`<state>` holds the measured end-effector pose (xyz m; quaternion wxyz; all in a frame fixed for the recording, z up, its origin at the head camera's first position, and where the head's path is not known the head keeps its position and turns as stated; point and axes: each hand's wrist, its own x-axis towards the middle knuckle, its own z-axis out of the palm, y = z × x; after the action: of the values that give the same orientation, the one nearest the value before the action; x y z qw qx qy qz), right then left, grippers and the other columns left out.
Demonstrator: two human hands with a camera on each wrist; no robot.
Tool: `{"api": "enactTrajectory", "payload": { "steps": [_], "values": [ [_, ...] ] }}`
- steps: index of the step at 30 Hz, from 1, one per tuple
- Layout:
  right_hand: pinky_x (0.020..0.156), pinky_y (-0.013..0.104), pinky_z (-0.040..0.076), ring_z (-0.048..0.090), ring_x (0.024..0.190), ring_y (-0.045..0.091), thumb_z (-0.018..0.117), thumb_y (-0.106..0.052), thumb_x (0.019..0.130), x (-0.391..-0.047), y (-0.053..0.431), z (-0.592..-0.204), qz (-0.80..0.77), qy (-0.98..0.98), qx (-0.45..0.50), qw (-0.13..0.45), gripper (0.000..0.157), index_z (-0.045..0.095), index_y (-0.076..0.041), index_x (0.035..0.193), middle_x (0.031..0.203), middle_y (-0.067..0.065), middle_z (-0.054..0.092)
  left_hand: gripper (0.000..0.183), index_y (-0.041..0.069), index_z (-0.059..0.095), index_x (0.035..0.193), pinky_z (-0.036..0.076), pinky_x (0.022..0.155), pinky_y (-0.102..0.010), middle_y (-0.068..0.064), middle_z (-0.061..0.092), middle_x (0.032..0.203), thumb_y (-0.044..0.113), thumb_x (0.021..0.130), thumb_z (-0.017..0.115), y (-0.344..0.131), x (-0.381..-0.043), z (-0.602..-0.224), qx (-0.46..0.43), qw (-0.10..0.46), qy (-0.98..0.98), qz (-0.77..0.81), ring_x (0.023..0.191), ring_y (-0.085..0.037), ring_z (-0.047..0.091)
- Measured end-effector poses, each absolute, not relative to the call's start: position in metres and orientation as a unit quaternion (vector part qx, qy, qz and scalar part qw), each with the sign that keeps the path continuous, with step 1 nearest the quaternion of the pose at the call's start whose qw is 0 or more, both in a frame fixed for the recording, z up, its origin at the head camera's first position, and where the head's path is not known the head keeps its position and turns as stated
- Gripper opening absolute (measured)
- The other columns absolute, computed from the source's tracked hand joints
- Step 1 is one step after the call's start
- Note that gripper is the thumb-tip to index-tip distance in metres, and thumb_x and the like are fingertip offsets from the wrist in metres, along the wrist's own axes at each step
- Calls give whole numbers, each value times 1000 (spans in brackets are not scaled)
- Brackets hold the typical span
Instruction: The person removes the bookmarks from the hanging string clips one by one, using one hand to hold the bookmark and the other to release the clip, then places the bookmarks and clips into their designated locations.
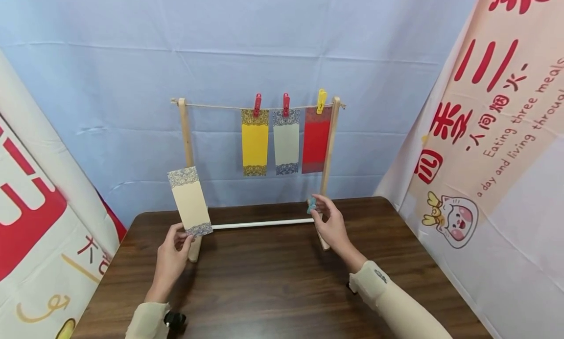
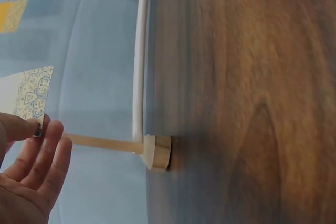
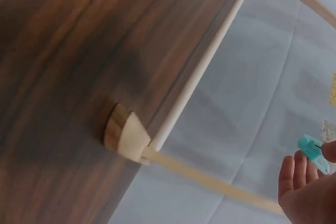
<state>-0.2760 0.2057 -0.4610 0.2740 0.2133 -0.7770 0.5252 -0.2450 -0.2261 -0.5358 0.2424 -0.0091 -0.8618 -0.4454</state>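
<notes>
My left hand (image 1: 171, 255) pinches the lower corner of a cream card (image 1: 189, 202) with patterned blue-grey bands at both ends. The card stands nearly upright, tilted a little, in front of the rack's left post (image 1: 186, 133). Between thumb and fingers of my right hand (image 1: 331, 225) is a small teal clothespin (image 1: 311, 205), near the right post (image 1: 331, 148). Along the twine (image 1: 216, 106) hang a yellow card (image 1: 255, 145) and a grey card (image 1: 287, 143), each under a red clothespin (image 1: 257, 104), and a red card (image 1: 315, 143) under a yellow clothespin (image 1: 321, 101).
A white rod (image 1: 264, 224) joins the rack's wooden feet (image 1: 195, 249) low over the dark wooden table (image 1: 264, 290). Behind hangs a pale blue cloth (image 1: 264, 45). Printed banners flank the table, one (image 1: 484, 133) at the right.
</notes>
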Motion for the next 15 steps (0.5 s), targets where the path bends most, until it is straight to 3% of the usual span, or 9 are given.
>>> {"api": "enactTrajectory", "payload": {
  "steps": [5, 12, 15],
  "values": [
    [85, 53, 60, 70, 98, 45, 71, 18, 94, -271, 215, -467, 495, -797, 200, 284, 45, 63, 10, 138, 112, 32, 68, 36, 9, 59, 140, 50, 80, -9, -12, 76, 106, 3, 105, 68, -232, -241, -539, 2, 241, -864, -441, 101, -29, 74],
    [83, 45, 61, 70, 96, 46, 72, 18, 93, -271, 228, -479, 492, -804, 175, 284, 45, 62, 12, 137, 109, 32, 70, 36, 7, 59, 138, 56, 79, -19, -14, 76, 105, 1, 103, 70, -240, -237, -542, 15, 253, -869, -425, 99, -30, 74],
    [82, 38, 60, 70, 96, 48, 73, 19, 92, -279, 236, -495, 501, -799, 163, 289, 46, 61, 14, 136, 110, 33, 70, 37, 7, 59, 137, 55, 79, -17, -13, 77, 104, 1, 103, 71, -242, -236, -543, 20, 251, -871, -423, 98, -26, 72]
  ]
}}
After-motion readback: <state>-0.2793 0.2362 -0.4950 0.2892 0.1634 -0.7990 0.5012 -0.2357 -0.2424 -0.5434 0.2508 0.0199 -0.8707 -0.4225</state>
